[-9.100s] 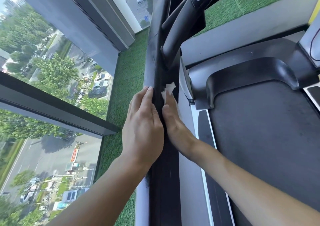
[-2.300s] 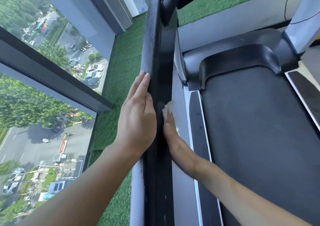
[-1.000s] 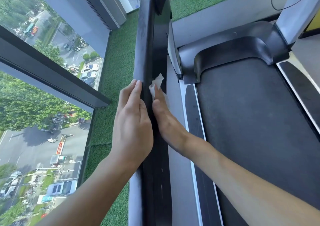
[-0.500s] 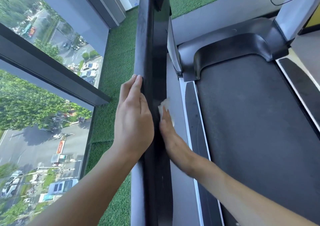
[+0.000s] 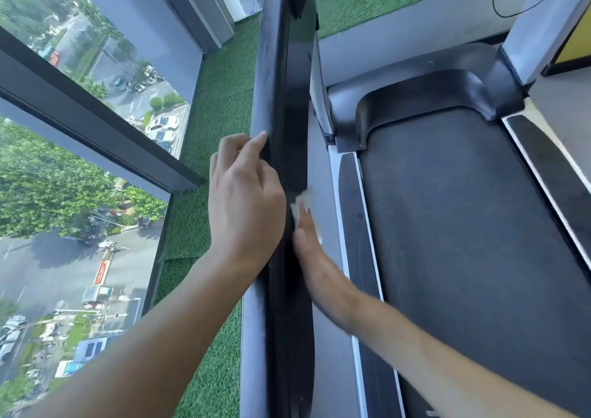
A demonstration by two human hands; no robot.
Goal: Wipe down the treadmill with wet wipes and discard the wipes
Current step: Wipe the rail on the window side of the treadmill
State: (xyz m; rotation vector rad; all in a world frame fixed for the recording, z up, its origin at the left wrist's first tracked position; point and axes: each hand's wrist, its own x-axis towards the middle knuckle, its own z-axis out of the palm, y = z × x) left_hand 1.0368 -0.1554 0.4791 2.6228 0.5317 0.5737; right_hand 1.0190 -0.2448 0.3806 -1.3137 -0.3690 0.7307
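Sliding back down the black side rail (image 5: 281, 97) is what the wipe (image 5: 302, 207) has done in the last sec: approx 1 s ago it sat higher up the inner face, now it's lower, pressed betw. the R hand (image 5: 311, 251) and the rail, hand motion-blurred, so prob. mid-stroke. R fingers (image 5: 307, 224) lie straight and flat, pushing the white wipe onto the rail, not pinching it; R thumb hidden. Bigger change is the L hand (image 5: 246, 200): half a sec ago its fingers lay long and flat on the rail's outer edge, now they're loosely bent, narrow, w/ only the index tip (image 5: 259, 139) touching that edge; not wrapped round anything I can see, L thumb hidden too. Reads as L hand easing off its bracing, maybe to shift along, while R keeps scrubbing the same stretch. For the task: rail wiping is under way, upper part of the rail and the belt (image 5: 463, 241) show no wipe on them, discard step not yet done. Containers: none in view, no bin, no wipe pack; only green turf (image 5: 220, 113) and the window (image 5: 80, 193) to the L of the rail, so where the used wipe goes can't be told from here.
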